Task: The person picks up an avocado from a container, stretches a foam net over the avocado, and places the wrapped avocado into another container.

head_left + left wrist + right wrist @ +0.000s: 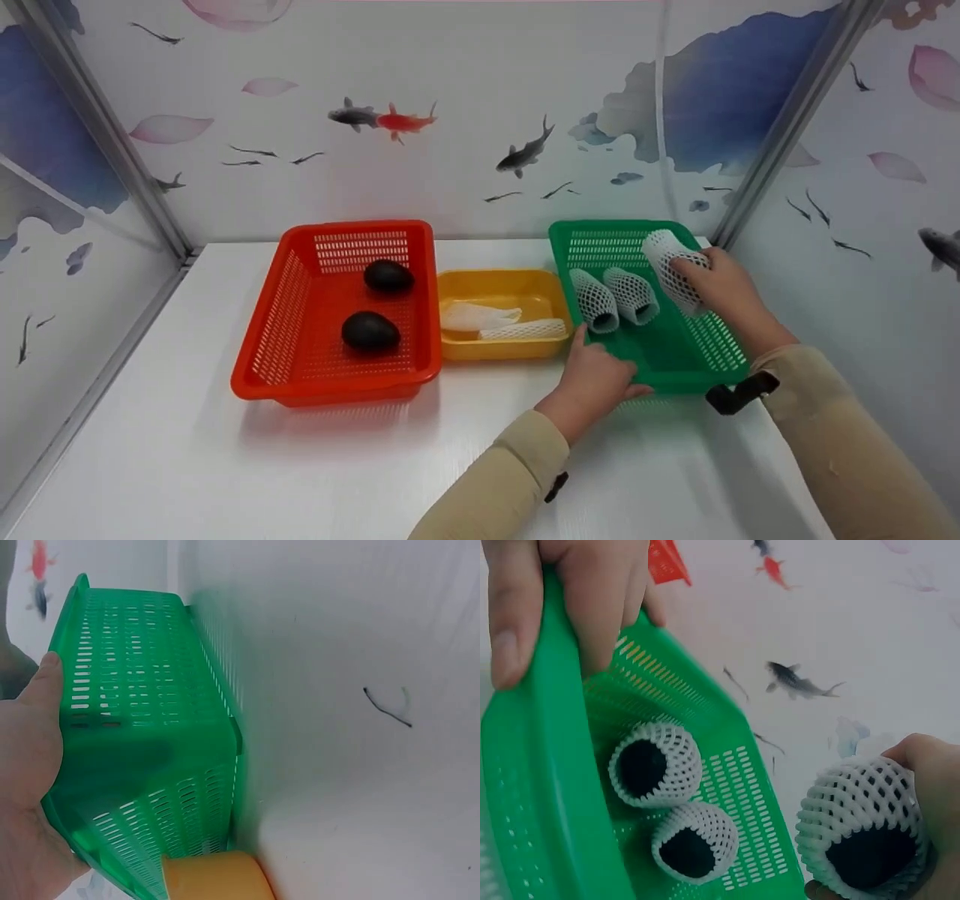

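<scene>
My right hand [720, 289] grips a white foam net sleeve [664, 259] over the right side of the green basket [660, 381]. A dark, avocado-like fruit [874, 855] shows through that sleeve's open end in the right wrist view. Two more netted dark fruits [596, 301] [632, 294] lie inside the basket toward its left side. At the basket's near left corner, my left hand [596, 375] holds the rim, its thumb [508, 652] outside and its fingers hooked over the inside.
Left of the green basket stands a yellow tray [506, 349] with flat, unfilled foam nets [525, 330]. A red basket [315, 386] further left has two bare dark fruits [388, 277] [371, 331]. Printed wall panels [450, 187] close off the back and sides of the white table [315, 472].
</scene>
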Available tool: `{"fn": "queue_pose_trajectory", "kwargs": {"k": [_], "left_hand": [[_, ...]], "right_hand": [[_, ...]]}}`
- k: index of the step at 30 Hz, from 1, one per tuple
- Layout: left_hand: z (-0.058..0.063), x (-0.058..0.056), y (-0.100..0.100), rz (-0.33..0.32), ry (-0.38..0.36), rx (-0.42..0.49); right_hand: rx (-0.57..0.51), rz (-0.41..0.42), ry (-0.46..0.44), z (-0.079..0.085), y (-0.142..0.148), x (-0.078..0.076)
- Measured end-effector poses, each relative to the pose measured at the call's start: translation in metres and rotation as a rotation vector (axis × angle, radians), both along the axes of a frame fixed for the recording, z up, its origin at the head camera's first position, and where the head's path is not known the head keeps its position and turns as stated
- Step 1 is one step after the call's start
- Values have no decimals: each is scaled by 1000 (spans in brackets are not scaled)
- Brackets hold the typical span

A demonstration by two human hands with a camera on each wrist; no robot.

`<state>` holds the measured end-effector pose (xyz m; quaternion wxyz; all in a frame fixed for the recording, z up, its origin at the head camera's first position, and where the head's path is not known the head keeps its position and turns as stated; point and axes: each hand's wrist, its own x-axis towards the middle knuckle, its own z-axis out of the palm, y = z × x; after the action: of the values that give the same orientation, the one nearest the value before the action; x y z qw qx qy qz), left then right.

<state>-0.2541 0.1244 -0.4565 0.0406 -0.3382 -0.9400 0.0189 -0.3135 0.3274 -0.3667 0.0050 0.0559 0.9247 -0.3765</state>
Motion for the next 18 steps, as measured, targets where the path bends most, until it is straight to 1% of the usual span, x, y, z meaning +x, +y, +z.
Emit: {"fn": "queue_pose_trajectory", "kwargs": {"k": [5, 8, 11, 18], "left_hand": [[-2, 0, 1, 7, 6, -1], [-2, 0, 1, -4, 11, 8], [-3, 0, 0, -9, -1, 14], [-2, 1, -1, -1, -5, 18]], "right_hand": [[99, 52, -72, 1, 0, -12], [155, 67, -107, 1, 2, -21], [216, 81, -128, 0, 3, -30], [261, 76, -136, 0, 6, -46]]}}
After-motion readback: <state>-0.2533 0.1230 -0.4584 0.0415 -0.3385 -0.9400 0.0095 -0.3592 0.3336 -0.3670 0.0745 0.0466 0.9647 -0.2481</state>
